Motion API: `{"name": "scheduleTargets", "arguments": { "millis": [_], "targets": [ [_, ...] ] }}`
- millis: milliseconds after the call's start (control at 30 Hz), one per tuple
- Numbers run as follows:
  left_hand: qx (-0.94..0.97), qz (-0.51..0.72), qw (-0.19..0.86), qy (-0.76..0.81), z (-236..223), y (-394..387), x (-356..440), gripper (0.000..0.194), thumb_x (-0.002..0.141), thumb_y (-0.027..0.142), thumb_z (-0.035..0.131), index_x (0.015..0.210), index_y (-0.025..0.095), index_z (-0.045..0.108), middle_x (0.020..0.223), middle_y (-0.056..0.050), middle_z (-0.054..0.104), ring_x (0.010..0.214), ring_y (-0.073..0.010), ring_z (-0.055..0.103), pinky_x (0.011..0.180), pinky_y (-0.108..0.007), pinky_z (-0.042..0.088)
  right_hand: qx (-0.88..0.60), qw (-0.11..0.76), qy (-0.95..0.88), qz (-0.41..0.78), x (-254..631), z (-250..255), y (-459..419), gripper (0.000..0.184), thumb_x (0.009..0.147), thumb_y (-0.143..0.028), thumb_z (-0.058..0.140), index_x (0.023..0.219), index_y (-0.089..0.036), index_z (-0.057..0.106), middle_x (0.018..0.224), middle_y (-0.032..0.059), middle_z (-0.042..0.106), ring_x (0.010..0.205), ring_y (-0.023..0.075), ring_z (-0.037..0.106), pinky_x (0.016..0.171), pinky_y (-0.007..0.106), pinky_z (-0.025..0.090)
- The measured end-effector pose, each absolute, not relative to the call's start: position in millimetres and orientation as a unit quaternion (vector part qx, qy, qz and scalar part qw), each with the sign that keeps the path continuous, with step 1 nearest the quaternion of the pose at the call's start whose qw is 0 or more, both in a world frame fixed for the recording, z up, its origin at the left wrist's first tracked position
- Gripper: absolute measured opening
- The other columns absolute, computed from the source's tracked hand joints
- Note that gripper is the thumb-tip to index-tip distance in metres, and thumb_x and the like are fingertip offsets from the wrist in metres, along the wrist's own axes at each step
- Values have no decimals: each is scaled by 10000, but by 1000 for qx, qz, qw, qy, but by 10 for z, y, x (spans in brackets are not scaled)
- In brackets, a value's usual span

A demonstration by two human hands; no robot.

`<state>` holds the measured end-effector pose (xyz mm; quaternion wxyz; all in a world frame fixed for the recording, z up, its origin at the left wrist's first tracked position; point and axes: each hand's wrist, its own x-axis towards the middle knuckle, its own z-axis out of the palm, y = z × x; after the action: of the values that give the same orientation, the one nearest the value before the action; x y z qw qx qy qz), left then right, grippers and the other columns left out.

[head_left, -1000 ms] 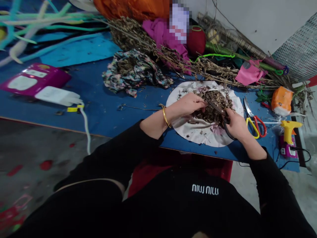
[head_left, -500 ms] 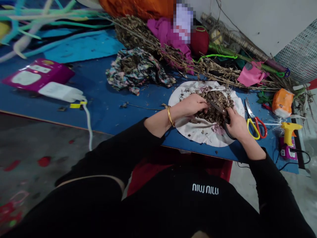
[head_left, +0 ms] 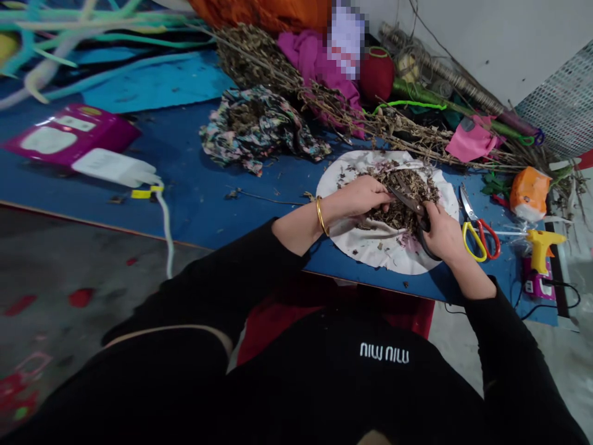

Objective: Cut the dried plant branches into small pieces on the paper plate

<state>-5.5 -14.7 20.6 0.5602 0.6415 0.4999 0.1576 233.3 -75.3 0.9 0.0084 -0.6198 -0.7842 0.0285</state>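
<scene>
A round white cloth (head_left: pixel 343 232) lies near the table's front edge, with a heap of crumbled dried leaves (head_left: pixel 393 216) on it. My right hand (head_left: pixel 442 232) grips a pair of dark-handled scissors (head_left: pixel 410 203), whose blades point left over the heap. Just beyond the blade tips, my left hand (head_left: pixel 368 194) is closed, its fingertips pinched together over the leaves. Whatever is between those fingers is too small to make out. Right of the cloth rest scissors with red and yellow handles (head_left: pixel 479 238).
A yellow glue gun (head_left: pixel 540 244) and an orange packet (head_left: pixel 530 193) stand at the right. Dried stems (head_left: pixel 398 133) stretch along the back. A floral cloth bundle (head_left: pixel 259 130) holds more leaves. Purple package (head_left: pixel 69 136) and a white power strip (head_left: pixel 113 167) lie left on the blue table (head_left: pixel 185 204).
The view has shifted very slightly. Both hands and the scissors stay in nearly the same place over the leaves.
</scene>
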Motion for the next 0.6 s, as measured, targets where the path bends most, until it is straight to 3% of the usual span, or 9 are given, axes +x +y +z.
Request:
{"name": "scheduleTargets", "arguments": {
  "millis": [367, 600],
  "targets": [
    [648, 140, 551, 507, 211, -122, -72, 375, 938, 413, 613, 654, 173, 656, 477, 32, 376, 392, -84, 341, 425, -237, 314, -620, -5, -784, 32, 2323, 23, -760, 461, 876, -262, 463, 1301, -159, 607, 1171, 176, 698, 849, 272, 643, 678, 348, 442],
    [648, 148, 542, 514, 216, -120, -75, 366, 956, 389, 603, 663, 176, 650, 476, 25, 404, 381, -85, 367, 424, -243, 300, -635, 22, -771, 32, 2350, 13, -738, 532, 871, -320, 500, 1376, -165, 568, 1233, 169, 686, 918, 295, 664, 686, 351, 449]
  ]
}}
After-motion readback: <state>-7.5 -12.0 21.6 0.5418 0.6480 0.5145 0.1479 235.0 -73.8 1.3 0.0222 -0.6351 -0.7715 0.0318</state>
